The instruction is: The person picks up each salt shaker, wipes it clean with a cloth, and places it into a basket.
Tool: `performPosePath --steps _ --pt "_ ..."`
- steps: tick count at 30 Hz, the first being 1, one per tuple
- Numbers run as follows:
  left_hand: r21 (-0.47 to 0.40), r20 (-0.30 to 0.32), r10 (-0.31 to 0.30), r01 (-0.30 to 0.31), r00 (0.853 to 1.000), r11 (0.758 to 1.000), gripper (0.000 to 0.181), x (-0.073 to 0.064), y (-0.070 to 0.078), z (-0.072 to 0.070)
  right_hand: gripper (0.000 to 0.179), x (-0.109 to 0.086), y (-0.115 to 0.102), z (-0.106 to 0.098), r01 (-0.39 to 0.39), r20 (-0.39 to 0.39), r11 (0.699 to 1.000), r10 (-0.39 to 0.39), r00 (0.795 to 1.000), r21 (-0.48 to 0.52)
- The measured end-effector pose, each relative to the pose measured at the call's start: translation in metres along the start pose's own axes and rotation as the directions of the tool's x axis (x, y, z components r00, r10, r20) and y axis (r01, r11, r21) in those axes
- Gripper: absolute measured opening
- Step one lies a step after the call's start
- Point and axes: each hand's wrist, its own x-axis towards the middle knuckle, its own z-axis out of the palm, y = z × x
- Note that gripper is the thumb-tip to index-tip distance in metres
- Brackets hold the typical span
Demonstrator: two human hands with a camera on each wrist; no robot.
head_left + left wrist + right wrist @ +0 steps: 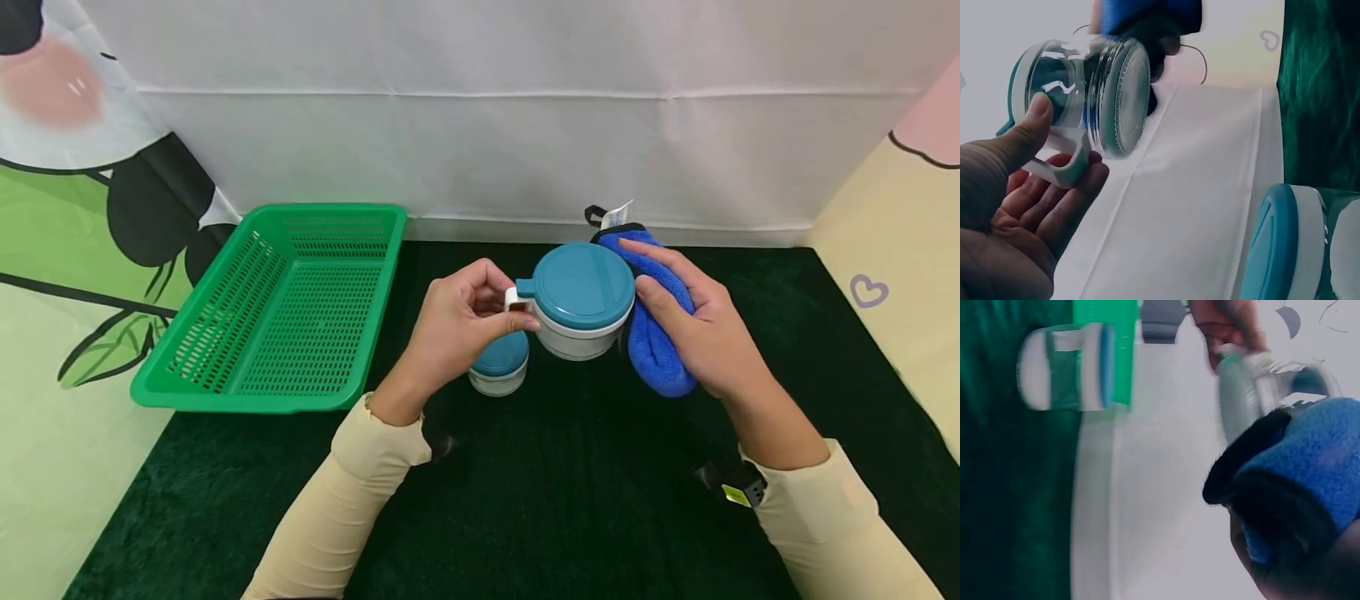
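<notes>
My left hand [465, 321] pinches the white handle of a clear glass jar [576, 342] with a flat teal lid [585, 285], holding it raised above the table. In the left wrist view the thumb presses near the jar's [1063, 94] handle, with fingers beneath. My right hand [701, 325] grips a folded blue cloth [660, 350] with black edging and a white tag, held against or close beside the jar's right side. Below the left hand a second, smaller-looking teal-lidded jar [498, 367] stands upright on the table; part of its lid is hidden.
A green plastic basket [367, 367] with slotted walls stands at the left; nothing shows inside it. Dark green cloth [570, 500] covers the table. A white sheet [487, 150] hangs behind, with printed panels at both sides.
</notes>
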Motion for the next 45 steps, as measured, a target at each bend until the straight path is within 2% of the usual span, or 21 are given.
performPosePath --steps 3,5,7,9,12,14,17,19,23,26,29,32,34,36,41,43,45 --pt "-0.008 0.030 0.004 -0.004 1.000 1.000 0.023 -0.002 0.001 -0.002 0.044 -0.003 0.008 -0.003 -0.096 0.124 0.995 0.093 0.988 0.012" --pt "-0.012 0.059 -0.007 0.008 0.998 1.000 0.023 -0.002 0.001 -0.003 0.044 -0.006 0.011 -0.006 -0.131 0.178 0.991 0.129 0.976 -0.002" --pt "-0.005 0.092 -0.029 0.030 0.995 1.000 0.023 -0.003 0.000 -0.002 0.043 -0.007 0.008 -0.011 -0.115 0.194 0.993 0.115 0.974 -0.013" --pt "-0.002 0.123 -0.054 0.055 0.991 0.998 0.023 -0.003 0.000 0.000 0.043 -0.006 0.002 -0.017 -0.062 0.188 0.998 0.065 0.980 -0.021" --pt "-0.004 0.139 -0.067 0.068 0.988 0.998 0.022 -0.003 0.001 0.002 0.043 0.000 -0.006 -0.026 0.001 0.196 1.000 0.003 0.981 -0.021" --pt "-0.019 0.131 -0.049 0.052 0.990 0.998 0.023 -0.002 0.003 0.002 0.042 0.002 -0.005 -0.029 -0.023 0.252 1.000 0.024 0.967 -0.006" --pt "-0.034 0.126 -0.012 0.016 0.992 0.999 0.023 -0.001 0.006 0.001 0.041 0.002 0.005 -0.032 -0.102 0.353 0.995 0.093 0.931 0.007" --pt "-0.041 0.138 -0.001 0.007 0.990 0.999 0.023 0.000 0.007 0.002 0.041 0.000 0.011 -0.034 -0.138 0.394 0.990 0.124 0.911 0.009" --pt "-0.043 0.180 -0.015 0.023 0.984 0.999 0.023 0.002 0.006 0.004 0.042 0.004 0.007 -0.040 -0.059 0.369 0.998 0.051 0.928 0.011" --pt "-0.046 0.181 -0.019 0.028 0.983 0.999 0.022 0.001 0.007 0.005 0.043 0.012 0.000 -0.043 0.003 0.362 0.999 -0.015 0.932 0.034" --pt "-0.049 0.161 -0.001 0.009 0.987 0.999 0.023 0.001 0.009 0.004 0.043 0.016 0.002 -0.042 -0.047 0.396 0.998 0.025 0.918 0.047" --pt "-0.048 0.139 0.013 -0.006 0.990 0.999 0.023 0.001 0.011 0.001 0.044 0.017 0.011 -0.038 -0.131 0.448 0.991 0.103 0.888 0.031" --pt "-0.048 0.143 0.010 -0.003 0.990 0.999 0.023 0.001 0.010 0.000 0.044 0.017 0.016 -0.037 -0.160 0.470 0.987 0.137 0.872 0.009" --pt "-0.039 0.158 0.006 0.000 0.987 0.999 0.022 0.001 0.008 0.001 0.044 0.017 0.017 -0.039 -0.145 0.475 0.989 0.124 0.871 0.008" --pt "-0.008 0.211 0.029 -0.028 0.977 1.000 0.022 0.000 0.003 0.006 0.042 0.019 0.006 -0.045 -0.039 0.439 0.999 0.018 0.898 0.037" --pt "-0.004 0.215 0.037 -0.037 0.976 0.999 0.023 -0.002 0.003 0.007 0.043 0.018 0.007 -0.044 -0.032 0.447 0.998 0.005 0.894 0.053" --pt "-0.001 0.206 0.040 -0.040 0.978 0.999 0.024 -0.004 0.003 0.008 0.042 0.016 0.012 -0.042 -0.078 0.467 0.995 0.040 0.883 0.062"
